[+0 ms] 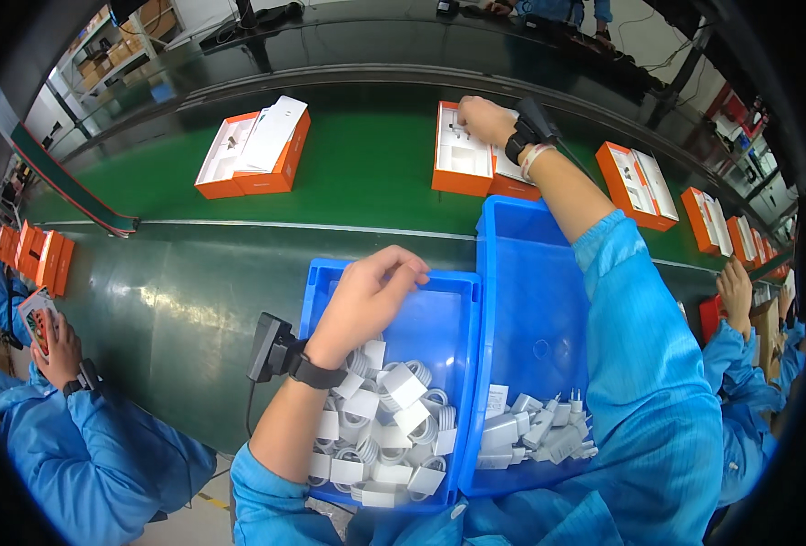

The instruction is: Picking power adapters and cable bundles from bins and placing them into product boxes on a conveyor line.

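My right hand point(486, 120) reaches onto an orange box with a white inner tray point(465, 150) on the green belt. Its fingers are curled down at the tray's far end, and what they hold, if anything, is hidden. My left hand point(371, 296) hovers over the far part of the left blue bin point(472, 364), fingers bent and closed, with nothing seen in them. Coiled white cables with white paper wraps point(392, 428) fill that bin's near part. Beside it, the right blue bin point(535, 273) holds white power adapters point(539, 428) at its near end.
Another open orange box point(253, 150) lies left on the green belt point(366, 164); more orange boxes point(638, 187) line up to the right. A co-worker's hand point(57, 350) holds a small printed packet at left. Another person's hand point(736, 293) is at right.
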Tool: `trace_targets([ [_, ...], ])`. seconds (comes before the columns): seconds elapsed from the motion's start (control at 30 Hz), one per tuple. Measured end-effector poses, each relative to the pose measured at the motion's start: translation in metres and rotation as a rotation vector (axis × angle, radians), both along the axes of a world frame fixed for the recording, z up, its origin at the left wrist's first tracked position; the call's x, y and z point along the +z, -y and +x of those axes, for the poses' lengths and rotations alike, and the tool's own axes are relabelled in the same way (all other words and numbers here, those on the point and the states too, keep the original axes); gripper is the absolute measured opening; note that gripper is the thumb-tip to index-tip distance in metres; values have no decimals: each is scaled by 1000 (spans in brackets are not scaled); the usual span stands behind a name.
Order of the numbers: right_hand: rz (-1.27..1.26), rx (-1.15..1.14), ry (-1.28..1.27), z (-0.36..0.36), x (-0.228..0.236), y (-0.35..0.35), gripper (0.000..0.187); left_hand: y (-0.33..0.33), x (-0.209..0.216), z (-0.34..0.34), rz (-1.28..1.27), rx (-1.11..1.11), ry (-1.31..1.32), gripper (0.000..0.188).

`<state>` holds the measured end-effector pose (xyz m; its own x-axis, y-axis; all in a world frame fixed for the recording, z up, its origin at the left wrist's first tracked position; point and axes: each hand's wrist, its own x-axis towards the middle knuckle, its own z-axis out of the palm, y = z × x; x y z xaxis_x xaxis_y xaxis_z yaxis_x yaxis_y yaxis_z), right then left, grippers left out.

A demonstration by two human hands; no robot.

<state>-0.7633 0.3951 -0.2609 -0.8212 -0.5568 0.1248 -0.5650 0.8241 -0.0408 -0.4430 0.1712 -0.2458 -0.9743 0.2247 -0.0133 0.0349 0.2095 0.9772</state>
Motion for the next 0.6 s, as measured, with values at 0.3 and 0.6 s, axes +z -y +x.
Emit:
trace_targets([
  [0.3,-628,382,265,195,68,37,22,10,-8,-9,184,91,42,49],
  [0.6,77,527,448,352,56,62,44,8,-4,-19,114,147,-24,48],
])
